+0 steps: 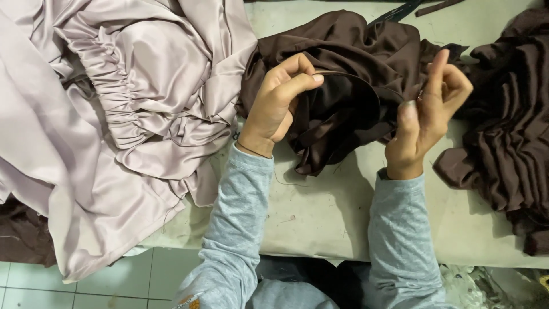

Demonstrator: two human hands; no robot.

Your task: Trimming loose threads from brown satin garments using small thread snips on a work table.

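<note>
My left hand (278,100) pinches the curved hemmed edge of a dark brown satin garment (349,63) lying crumpled on the white table (320,212). My right hand (430,109) is raised at the garment's right side, index finger up and thumb near the bent fingers; it seems to pinch something very small, such as a thread or needle, too small to tell. Both arms wear light grey sleeves.
A big heap of pale lilac satin with a gathered ruffle (114,97) covers the table's left and hangs over its edge. More dark brown pleated fabric (509,143) lies at the right. White floor tiles (86,286) show below left.
</note>
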